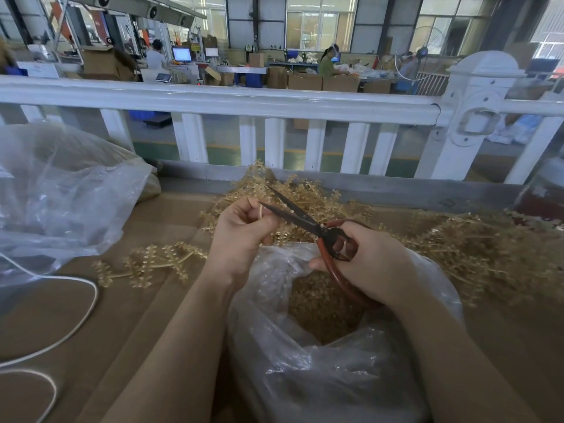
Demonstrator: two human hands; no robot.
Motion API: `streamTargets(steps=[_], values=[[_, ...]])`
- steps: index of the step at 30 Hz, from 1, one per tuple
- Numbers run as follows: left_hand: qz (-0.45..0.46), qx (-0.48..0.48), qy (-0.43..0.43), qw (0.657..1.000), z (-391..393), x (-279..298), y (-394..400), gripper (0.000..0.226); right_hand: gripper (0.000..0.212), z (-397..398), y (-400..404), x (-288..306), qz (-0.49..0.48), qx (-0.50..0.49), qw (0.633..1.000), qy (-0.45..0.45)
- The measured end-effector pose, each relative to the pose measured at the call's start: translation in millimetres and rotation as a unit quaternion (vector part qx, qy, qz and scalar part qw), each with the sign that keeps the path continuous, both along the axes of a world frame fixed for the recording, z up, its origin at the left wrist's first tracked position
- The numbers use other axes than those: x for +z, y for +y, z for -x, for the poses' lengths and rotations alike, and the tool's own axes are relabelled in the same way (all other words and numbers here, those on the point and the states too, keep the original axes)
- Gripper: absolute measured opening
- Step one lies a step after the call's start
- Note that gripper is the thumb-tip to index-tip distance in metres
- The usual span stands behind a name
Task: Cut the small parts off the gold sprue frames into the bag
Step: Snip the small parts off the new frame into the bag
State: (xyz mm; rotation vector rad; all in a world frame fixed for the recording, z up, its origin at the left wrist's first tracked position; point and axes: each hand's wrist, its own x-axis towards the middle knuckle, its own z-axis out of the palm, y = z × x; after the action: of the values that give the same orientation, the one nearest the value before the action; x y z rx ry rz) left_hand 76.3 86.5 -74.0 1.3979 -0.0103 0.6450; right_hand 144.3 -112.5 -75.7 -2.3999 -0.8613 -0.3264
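Cardboard worktop behind white railing, factory hall; scissors, gripped by right hand, blades apart, point up-left; left hand pinches sprue over bag.

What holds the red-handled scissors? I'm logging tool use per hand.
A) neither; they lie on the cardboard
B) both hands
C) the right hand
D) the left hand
C: the right hand grips the red loops of the scissors, blades open, while the left hand pinches a thin pale piece at the blades.
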Motion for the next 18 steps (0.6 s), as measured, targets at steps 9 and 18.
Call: streamTargets(steps=[9, 18], values=[[0.018, 0.015, 0.005, 1.0, 0.7, 0.0, -2.7, 0.023, 0.091, -0.3, -0.1, -0.9, 0.008, -0.021, 0.999, -0.046], [0.014, -0.011, -0.005, 1.0, 3.9, 1.9, -3.9, 0.023, 0.078, -0.7, -2.2, -3.7, 0.0, -0.009, 0.999, -0.05]])
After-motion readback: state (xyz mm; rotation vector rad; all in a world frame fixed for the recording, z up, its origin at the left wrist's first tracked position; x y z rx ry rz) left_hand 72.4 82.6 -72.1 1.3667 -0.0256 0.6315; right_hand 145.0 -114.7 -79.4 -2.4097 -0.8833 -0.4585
